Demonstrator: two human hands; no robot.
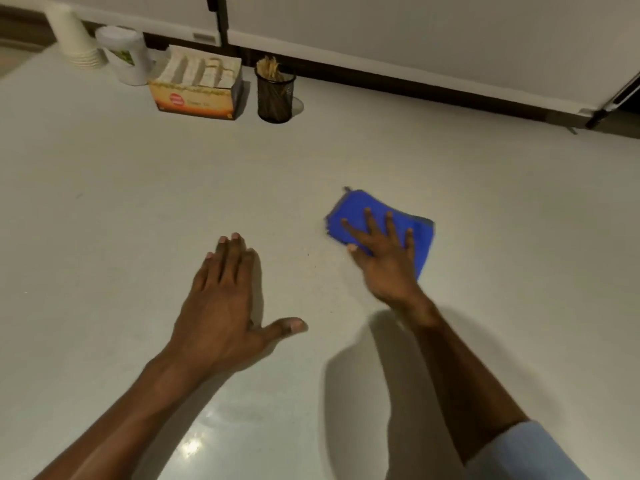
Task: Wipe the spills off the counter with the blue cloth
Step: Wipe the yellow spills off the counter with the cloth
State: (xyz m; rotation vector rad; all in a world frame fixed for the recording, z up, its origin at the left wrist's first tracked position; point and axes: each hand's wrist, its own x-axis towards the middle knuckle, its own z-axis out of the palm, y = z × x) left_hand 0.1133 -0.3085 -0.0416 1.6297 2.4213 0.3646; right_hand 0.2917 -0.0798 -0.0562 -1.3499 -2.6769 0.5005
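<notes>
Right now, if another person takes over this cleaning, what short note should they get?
Right hand: flat, fingers spread, pressing the folded blue cloth on the counter.
Left hand: flat on the bare counter, holding nothing.
Box, mesh cup, stacked paper cups and white tub stand at the back, away from the cloth.
Done: hard to judge; no clear puddle visible.
Left: a few small dark specks between the hands; probably wipe there next.

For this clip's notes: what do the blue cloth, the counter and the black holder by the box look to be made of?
Blue cloth: soft woven or microfibre fabric, matte, folded flat under the right hand.
Counter: smooth pale laminate or stone-like slab, semi-gloss; it mirrors a light near the bottom edge.
Black holder: probably metal wire mesh, see-through, holding thin sticks.
</notes>
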